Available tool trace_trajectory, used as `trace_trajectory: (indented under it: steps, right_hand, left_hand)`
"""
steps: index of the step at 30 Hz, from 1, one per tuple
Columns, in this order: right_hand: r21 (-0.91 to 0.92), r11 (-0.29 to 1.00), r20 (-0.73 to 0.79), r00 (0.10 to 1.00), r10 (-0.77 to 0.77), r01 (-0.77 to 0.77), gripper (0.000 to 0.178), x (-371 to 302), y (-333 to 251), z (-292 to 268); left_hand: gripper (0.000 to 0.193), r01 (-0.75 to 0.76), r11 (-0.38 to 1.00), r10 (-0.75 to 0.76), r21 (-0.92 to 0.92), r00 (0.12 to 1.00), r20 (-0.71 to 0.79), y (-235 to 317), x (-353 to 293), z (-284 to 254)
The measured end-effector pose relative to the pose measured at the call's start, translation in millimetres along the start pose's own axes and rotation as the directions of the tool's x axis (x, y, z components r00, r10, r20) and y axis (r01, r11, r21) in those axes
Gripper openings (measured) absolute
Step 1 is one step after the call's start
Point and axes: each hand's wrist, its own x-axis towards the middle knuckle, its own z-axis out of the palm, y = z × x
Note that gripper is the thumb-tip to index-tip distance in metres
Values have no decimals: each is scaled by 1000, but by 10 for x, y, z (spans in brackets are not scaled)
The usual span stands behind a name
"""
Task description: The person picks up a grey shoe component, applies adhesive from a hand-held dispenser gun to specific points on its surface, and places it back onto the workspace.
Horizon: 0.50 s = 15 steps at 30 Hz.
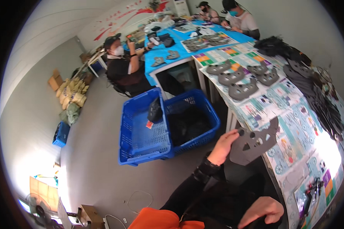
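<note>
My left hand [222, 148] is closed on the end of a dark grey, flat, curved foam-like panel [252, 150] with several cut-out holes. The panel is held up beside the table's near edge, tilted up to the right. Low in the view, my right hand [264, 210] is close to my body against black cloth, its fingers bent. What it grips, if anything, is hidden. Farther up the table lie several panels of the same kind [243, 90], loosely spaced.
Two blue plastic crates [145, 155] stand left of the printed-cover table [252, 111], with black items inside. Black straps or fabric [316, 100] lie along the table's right side. A hand tool [312, 194] rests nearby. People work around the blue-covered table [179, 53] beyond.
</note>
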Motion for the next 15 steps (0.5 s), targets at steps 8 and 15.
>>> trace_trajectory:
  steps: [8, 15]
  right_hand:
    - [-513, 315, -852, 426, -305, -799, 58, 205, 86, 204]
    - [-492, 122, -773, 368, -517, -862, 53, -270, 433, 6]
  left_hand:
    - [39, -41, 999, 45, -33, 992, 116, -32, -109, 163]
    - [35, -138, 986, 108, 88, 953, 285, 31, -245, 775]
